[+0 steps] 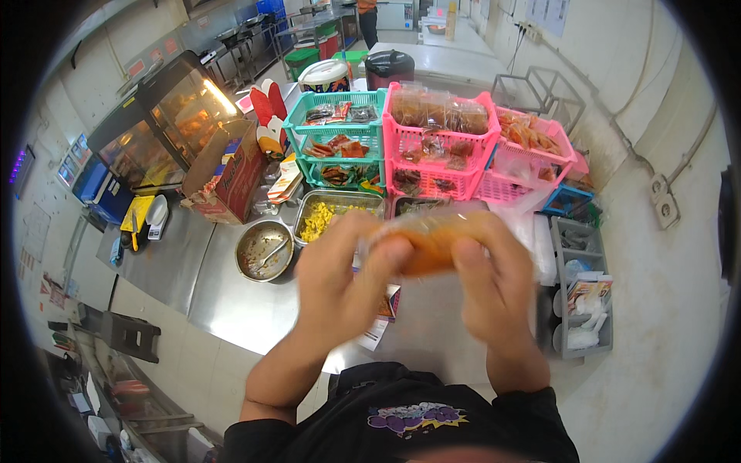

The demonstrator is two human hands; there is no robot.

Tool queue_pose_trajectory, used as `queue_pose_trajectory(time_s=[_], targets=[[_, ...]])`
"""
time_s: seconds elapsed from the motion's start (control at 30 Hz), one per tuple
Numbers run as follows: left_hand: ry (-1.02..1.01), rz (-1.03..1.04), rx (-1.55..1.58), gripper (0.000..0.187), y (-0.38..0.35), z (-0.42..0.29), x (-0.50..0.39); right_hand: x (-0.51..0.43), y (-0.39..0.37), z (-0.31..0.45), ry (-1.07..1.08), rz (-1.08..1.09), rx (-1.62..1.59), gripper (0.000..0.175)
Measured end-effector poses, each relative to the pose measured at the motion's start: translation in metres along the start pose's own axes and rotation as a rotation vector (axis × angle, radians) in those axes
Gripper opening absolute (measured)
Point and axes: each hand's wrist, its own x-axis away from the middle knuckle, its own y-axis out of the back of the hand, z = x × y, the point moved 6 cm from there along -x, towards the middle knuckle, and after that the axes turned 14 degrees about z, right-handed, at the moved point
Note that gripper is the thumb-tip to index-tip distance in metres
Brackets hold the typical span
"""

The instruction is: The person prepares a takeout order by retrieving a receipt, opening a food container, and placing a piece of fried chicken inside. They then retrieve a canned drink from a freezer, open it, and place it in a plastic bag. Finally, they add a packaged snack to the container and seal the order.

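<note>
Between my two hands I hold up a clear plastic packet (433,252) with orange-brown contents, blurred by motion. My left hand (341,278) grips its left end, thumb in front. At the right end, my right hand (495,275) has its thumb and fingers closed on the plastic. Below the packet, the steel table (440,324) carries a small printed box (389,304) and a paper slip (373,335), partly covered by my left hand. Just beyond my left hand is a wire-mesh tray (367,202) with yellow food pieces (317,221).
A metal bowl (238,254) with a spoon sits left. Teal stacked baskets (336,134) and pink stacked baskets (443,139) hold packets behind. A cardboard box (228,185) and a lit food warmer (168,124) stand left; a grey organiser (605,295) is right. A person (367,23) stands far back.
</note>
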Motion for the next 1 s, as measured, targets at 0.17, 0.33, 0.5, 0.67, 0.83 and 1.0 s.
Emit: queue_pose_trajectory(time_s=[0.17,0.33,0.5,0.67,0.83,1.0], targets=[[0.552,0.111,0.063,0.017,-0.042,0.209,0.067,0.092,-0.055,-0.167,-0.66,0.005,-0.135,0.034],[0.644,0.195,-0.139,0.018,-0.037,0.305,0.171,0.264,-0.085,-0.226,-0.988,0.159,-0.083,0.028],[0.797,0.335,0.017,0.016,-0.055,0.337,0.206,0.35,-0.088,-0.227,-1.177,0.175,-0.062,0.034],[0.949,0.377,0.33,0.016,-0.08,0.354,0.212,0.365,-0.074,-0.236,-1.256,0.159,0.049,0.037],[0.744,0.424,-0.5,0.023,-0.083,0.342,0.221,0.355,-0.046,-0.259,-1.237,-0.076,0.464,0.043],[0.686,0.313,-0.711,0.032,-0.078,0.33,0.237,0.338,-0.05,-0.284,-1.236,0.244,0.769,0.041]])
